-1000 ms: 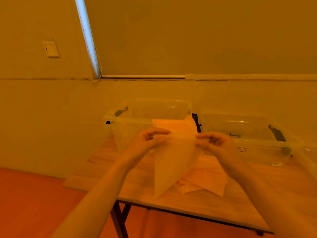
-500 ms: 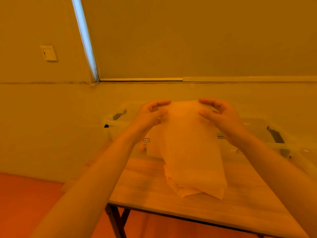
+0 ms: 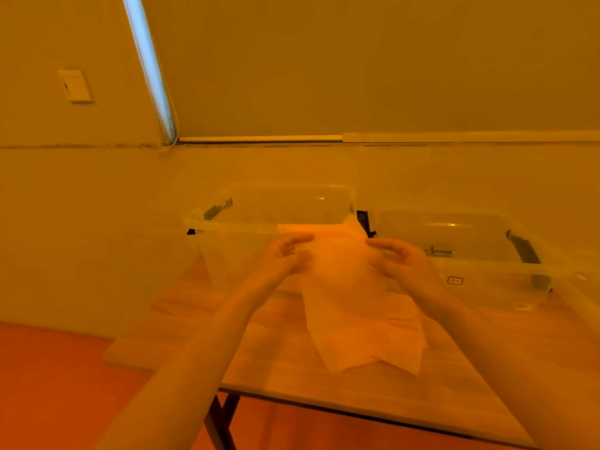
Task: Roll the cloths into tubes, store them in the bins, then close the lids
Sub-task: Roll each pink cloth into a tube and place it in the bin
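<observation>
A thin pale cloth (image 3: 341, 287) hangs in the air above the wooden table (image 3: 292, 368). My left hand (image 3: 285, 254) pinches its upper left edge and my right hand (image 3: 399, 258) pinches its upper right edge. Its lower point dangles close to the tabletop. More cloth (image 3: 406, 332) lies flat on the table behind it, partly hidden. Two clear plastic bins stand open at the back: the left bin (image 3: 227, 225) and the right bin (image 3: 487, 267), both with dark latches.
The table's front edge (image 3: 324, 401) runs near me, with dark legs below and orange floor (image 3: 48, 384) at the left. A wall stands right behind the bins. A clear lid edge (image 3: 581, 293) shows at the far right.
Both hands rose with the cloth to above the bins, then came back down in front of them. The cloth now hangs longer toward the table.
</observation>
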Demonstrator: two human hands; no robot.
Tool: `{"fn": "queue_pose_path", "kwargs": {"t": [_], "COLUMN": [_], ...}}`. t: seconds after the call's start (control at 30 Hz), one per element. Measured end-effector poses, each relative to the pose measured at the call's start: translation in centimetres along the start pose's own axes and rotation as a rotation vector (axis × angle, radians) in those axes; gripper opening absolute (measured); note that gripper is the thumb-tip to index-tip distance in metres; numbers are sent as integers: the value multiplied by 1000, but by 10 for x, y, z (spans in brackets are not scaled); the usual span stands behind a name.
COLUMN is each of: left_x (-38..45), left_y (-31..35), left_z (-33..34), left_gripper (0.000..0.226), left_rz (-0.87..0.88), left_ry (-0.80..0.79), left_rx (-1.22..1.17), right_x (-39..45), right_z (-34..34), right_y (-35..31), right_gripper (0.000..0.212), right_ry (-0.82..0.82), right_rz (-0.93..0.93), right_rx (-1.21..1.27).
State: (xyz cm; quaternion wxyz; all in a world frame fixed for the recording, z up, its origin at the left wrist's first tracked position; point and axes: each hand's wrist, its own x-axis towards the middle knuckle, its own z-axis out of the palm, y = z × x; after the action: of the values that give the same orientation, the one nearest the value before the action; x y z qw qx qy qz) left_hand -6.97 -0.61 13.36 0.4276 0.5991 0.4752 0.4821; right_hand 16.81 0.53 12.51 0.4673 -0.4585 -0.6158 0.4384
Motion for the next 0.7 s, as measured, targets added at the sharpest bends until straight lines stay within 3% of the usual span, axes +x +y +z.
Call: {"fn": "queue_pose_path", "kwargs": {"t": [0.17,0.33,0.7], "left_x": [35,68,127], "left_y": [32,54,49], "left_z": [-7,-19,-24], "left_gripper": [29,36,50], "left_rz": [61,97,4], "left_ry": [55,78,69], "left_rx": [2,80,276], "right_x": [28,62,119], "right_z": [-6,-9,-5], "right_y": [-21,-45,-42], "right_gripper": [30,42,49], "right_ry": [33,70,55], "right_rz": [-98,-155,-89], "right_rx": [67,60,28]}}
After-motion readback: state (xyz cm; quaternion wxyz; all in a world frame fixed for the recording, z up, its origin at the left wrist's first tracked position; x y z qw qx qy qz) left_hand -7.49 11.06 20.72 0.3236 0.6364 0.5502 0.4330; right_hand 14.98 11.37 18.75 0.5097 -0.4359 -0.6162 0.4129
